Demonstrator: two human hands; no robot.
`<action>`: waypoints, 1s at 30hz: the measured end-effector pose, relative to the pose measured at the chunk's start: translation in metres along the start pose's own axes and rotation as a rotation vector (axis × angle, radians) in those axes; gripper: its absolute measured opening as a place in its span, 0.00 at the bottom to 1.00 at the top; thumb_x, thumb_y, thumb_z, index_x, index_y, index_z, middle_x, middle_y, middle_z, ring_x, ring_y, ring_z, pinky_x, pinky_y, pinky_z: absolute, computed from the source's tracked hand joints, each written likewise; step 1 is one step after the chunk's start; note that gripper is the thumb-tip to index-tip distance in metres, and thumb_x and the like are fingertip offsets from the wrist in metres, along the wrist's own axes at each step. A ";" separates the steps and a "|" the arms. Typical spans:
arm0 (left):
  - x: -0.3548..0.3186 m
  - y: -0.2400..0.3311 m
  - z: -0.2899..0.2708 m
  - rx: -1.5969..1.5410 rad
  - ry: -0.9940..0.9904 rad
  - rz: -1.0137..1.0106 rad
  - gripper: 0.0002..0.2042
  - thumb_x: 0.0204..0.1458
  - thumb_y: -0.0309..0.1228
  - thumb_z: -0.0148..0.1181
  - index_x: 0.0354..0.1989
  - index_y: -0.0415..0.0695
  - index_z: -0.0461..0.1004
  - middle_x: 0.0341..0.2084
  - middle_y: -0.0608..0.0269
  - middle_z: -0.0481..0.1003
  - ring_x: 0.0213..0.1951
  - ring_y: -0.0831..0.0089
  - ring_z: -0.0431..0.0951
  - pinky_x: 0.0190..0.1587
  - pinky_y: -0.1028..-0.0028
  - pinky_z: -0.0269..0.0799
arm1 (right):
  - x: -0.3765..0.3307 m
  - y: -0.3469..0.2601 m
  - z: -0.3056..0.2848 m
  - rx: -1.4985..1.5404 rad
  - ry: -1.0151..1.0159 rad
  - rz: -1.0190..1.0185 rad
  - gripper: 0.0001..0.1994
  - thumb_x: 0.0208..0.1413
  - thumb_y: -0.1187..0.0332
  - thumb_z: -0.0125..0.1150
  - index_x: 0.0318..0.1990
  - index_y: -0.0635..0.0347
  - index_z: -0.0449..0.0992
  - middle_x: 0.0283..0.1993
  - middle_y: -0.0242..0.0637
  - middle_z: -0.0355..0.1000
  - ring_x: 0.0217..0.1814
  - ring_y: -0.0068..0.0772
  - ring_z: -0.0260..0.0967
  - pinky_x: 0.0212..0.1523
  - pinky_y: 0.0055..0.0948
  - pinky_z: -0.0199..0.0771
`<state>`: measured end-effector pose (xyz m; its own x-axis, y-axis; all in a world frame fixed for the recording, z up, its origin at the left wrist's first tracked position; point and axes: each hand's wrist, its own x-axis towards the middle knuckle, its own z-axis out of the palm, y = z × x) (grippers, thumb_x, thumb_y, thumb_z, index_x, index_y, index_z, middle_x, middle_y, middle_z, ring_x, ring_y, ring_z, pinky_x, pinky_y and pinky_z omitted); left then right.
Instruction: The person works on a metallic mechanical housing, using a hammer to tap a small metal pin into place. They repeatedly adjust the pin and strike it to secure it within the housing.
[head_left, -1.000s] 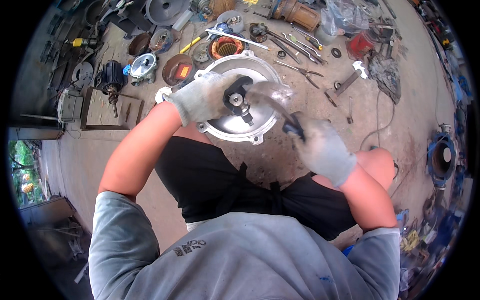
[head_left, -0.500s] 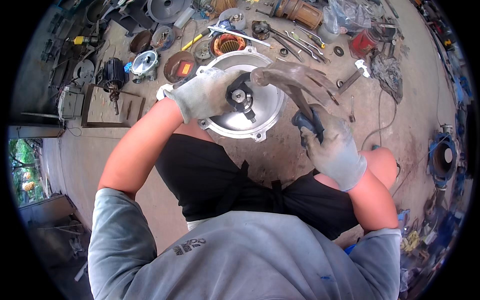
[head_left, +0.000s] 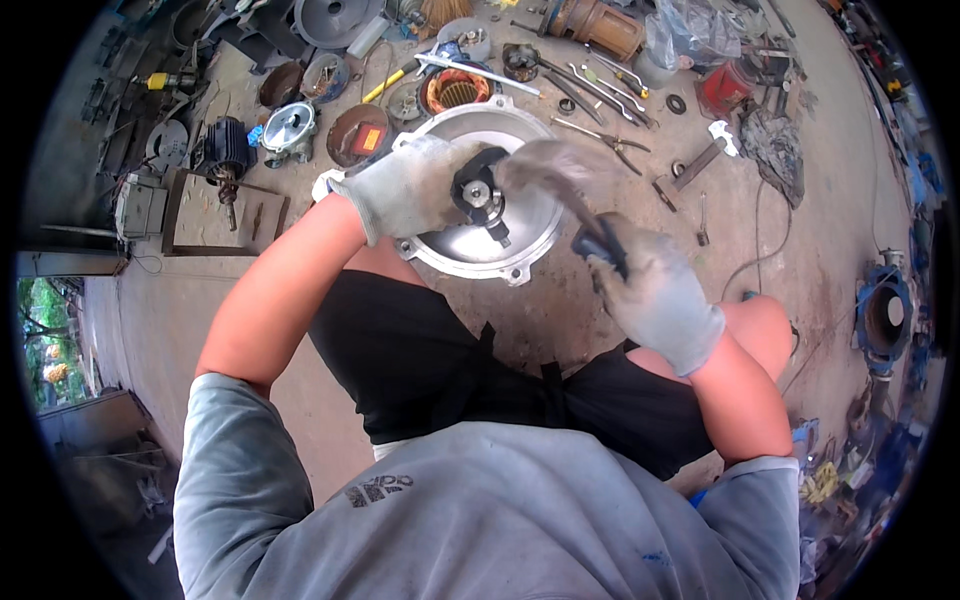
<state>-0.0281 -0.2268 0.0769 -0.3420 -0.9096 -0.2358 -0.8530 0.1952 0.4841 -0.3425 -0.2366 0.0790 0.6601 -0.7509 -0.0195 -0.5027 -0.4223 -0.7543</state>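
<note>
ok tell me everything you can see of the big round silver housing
The silver housing is round and bowl-shaped, metal by its look, with a shiny inside and a paler rim carrying lugs. It faces open side up, beyond the person's lap. The left hand and the black part it grips cover much of its left and middle; contact is unclear. The blurred hammer in the right hand overlaps its right side in view.

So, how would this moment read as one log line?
left hand: holds black part over silver housing | right hand: grips hammer, partly blurred | nearby: pliers on floor
</note>
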 end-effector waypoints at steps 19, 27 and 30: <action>-0.004 -0.001 0.002 0.003 0.003 -0.027 0.43 0.43 0.31 0.77 0.72 0.45 0.64 0.51 0.44 0.80 0.55 0.44 0.79 0.60 0.54 0.75 | 0.004 0.000 -0.003 0.026 -0.012 0.069 0.09 0.63 0.70 0.63 0.48 0.62 0.76 0.33 0.54 0.78 0.38 0.61 0.80 0.40 0.53 0.78; -0.002 0.003 0.000 0.010 0.015 -0.033 0.42 0.42 0.30 0.76 0.71 0.44 0.65 0.50 0.43 0.80 0.55 0.43 0.79 0.60 0.54 0.75 | 0.001 0.003 -0.002 -0.050 -0.020 0.050 0.10 0.63 0.68 0.63 0.48 0.61 0.76 0.32 0.53 0.77 0.37 0.61 0.78 0.41 0.53 0.77; -0.004 0.002 0.003 0.028 0.024 -0.052 0.41 0.42 0.29 0.76 0.69 0.45 0.66 0.50 0.43 0.80 0.55 0.43 0.79 0.60 0.53 0.75 | -0.004 0.004 0.007 -0.174 0.075 -0.022 0.09 0.63 0.67 0.63 0.47 0.60 0.76 0.32 0.53 0.77 0.37 0.61 0.78 0.41 0.53 0.77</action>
<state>-0.0301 -0.2213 0.0764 -0.2873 -0.9274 -0.2397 -0.8805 0.1571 0.4473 -0.3432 -0.2317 0.0719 0.6319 -0.7734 0.0497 -0.5816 -0.5156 -0.6293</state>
